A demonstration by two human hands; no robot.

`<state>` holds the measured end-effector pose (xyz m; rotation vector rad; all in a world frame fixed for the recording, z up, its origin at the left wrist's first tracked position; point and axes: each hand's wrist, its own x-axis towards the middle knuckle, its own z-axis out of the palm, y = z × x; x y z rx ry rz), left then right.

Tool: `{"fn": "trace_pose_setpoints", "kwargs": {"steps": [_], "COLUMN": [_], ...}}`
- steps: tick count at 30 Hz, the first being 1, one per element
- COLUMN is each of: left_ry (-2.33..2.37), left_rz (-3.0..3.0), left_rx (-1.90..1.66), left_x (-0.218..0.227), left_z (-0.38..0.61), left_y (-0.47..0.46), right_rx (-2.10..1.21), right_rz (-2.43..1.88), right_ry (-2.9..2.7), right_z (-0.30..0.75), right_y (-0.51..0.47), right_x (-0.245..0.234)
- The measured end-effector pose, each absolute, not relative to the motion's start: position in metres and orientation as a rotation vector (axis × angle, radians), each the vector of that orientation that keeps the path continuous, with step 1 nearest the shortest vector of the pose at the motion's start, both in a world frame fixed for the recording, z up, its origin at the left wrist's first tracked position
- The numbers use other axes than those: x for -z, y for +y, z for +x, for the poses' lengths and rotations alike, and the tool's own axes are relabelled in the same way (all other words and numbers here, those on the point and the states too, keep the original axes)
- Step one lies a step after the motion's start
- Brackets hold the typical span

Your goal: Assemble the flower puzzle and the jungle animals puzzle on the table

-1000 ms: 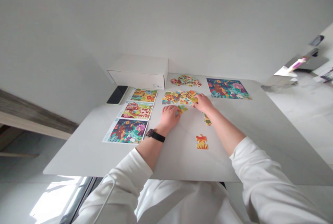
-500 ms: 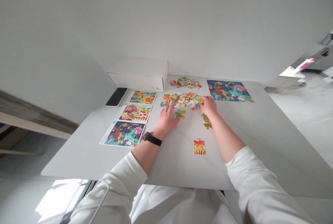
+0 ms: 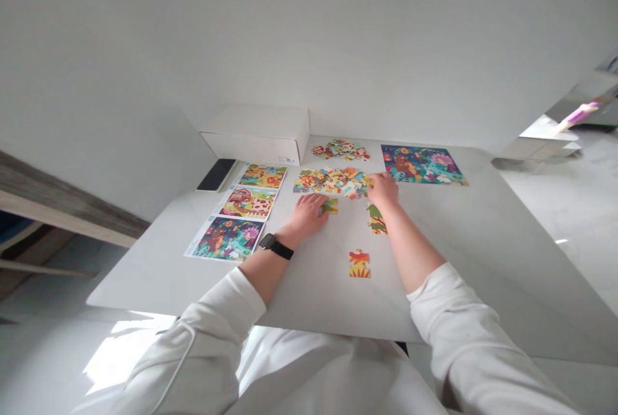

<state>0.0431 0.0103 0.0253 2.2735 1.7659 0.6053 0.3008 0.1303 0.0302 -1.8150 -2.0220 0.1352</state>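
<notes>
My left hand (image 3: 308,215) lies flat on the white table (image 3: 318,293), its fingertips against a small green and yellow jigsaw piece (image 3: 329,206). My right hand (image 3: 383,190) rests at the edge of a loose pile of colourful jigsaw pieces (image 3: 328,181), with its fingertips among them. Whether it pinches a piece is hidden. Below that hand lies a green and orange piece group (image 3: 376,219). Nearer me is a red and yellow joined section (image 3: 360,264). A black watch (image 3: 275,246) circles my left wrist.
A smaller pile of pieces (image 3: 340,150) and an assembled jigsaw (image 3: 421,165) lie at the far side. Several printed picture sheets (image 3: 248,202) line the left, beside a white cardboard box (image 3: 255,135) and a black phone (image 3: 216,174). The table's near edge runs below my forearms.
My left hand has slid forward and its fingers have drawn together, now reaching the small green piece. My right hand has shifted slightly along the pile's edge.
</notes>
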Motion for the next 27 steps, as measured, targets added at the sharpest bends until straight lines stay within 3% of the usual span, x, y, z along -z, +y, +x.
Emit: {"fn": "trace_pose_setpoints", "kwargs": {"steps": [9, 18, 27], "left_ry": [1.751, 2.008, 2.019], "left_rz": [2.355, 2.314, 2.231], "left_rx": [-0.209, -0.65, -0.587], "left_x": [-0.064, -0.061, -0.035], "left_z": [0.028, 0.025, 0.006], "left_y": [0.043, 0.056, 0.07], "right_rx": [-0.384, -0.341, -0.409], "right_rz": [-1.704, -1.795, -1.82], "right_ry": [-2.28, -2.367, -2.24], "right_z": [0.284, 0.278, 0.294], "right_y": [0.122, 0.113, 0.123], "right_x": [-0.053, -0.048, -0.062]}}
